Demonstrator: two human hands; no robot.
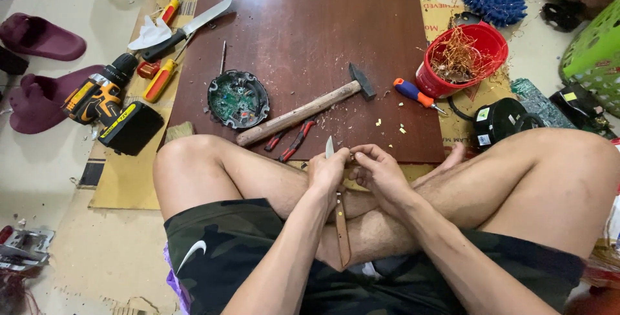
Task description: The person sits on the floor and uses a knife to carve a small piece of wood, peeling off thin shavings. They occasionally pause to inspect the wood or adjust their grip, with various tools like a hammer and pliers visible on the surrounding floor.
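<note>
Stripping work looks to be the step in hand: the left hand [328, 172] is closed around a knife [338, 215], its blade tip poking up at 12 o'clock and its long wooden handle running down over the crossed legs toward 6 o'clock. The right hand [381, 172] sits just beside it at 3 o'clock, fingers pinched narrow on something small held against the blade; what it is I cannot tell, perhaps a bit of wire.

Ahead lies a dark wooden board [310, 11] on the floor. On it, a hammer [303, 111] lies at 12 o'clock from the hands, a round circuit-board housing [237, 99] at 11 o'clock, red-handled pliers [294, 141] close by. A red bucket [481, 40] of copper wire stands at 2 o'clock, a cordless drill [100, 95] well off at 10 o'clock.

Judging by this, the next cut calls for a steady pinch and the blade edge kept away from the fingers.
</note>
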